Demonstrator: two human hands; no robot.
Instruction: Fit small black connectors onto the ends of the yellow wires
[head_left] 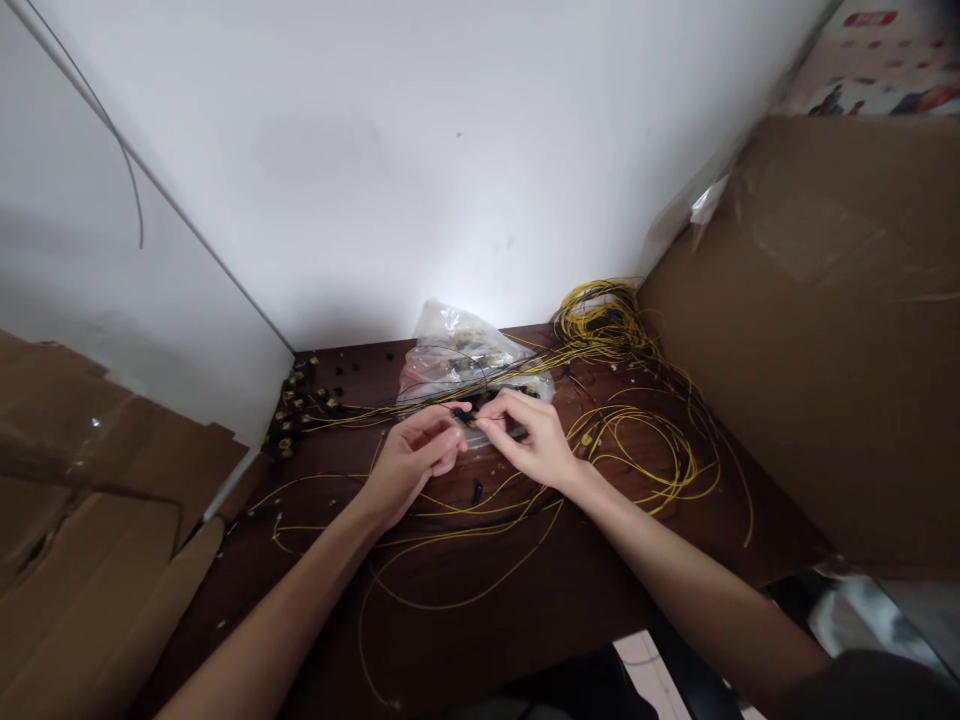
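Near the middle of the dark wooden table, my left hand (pixel 420 455) is closed, its thumb and forefinger pinching a small black connector (pixel 461 413). My right hand (pixel 529 435) meets it from the other side. Its thumb and forefinger are pressed together on what looks like a thin wire at the connector; the fingers partly cover it. Just behind both hands lies a clear plastic bag (pixel 442 325) with small black and yellow parts in it. A loose black piece (pixel 477 491) rests on the table below the hands.
A tangled bundle of yellow and black wires (pixel 600 320) sits at the back right, with a looser yellow coil (pixel 660 450) before it. Several black and yellow connectors (pixel 300 400) are heaped at the left. Cardboard (pixel 810 350) walls the right side; more cardboard (pixel 112 560) stands left.
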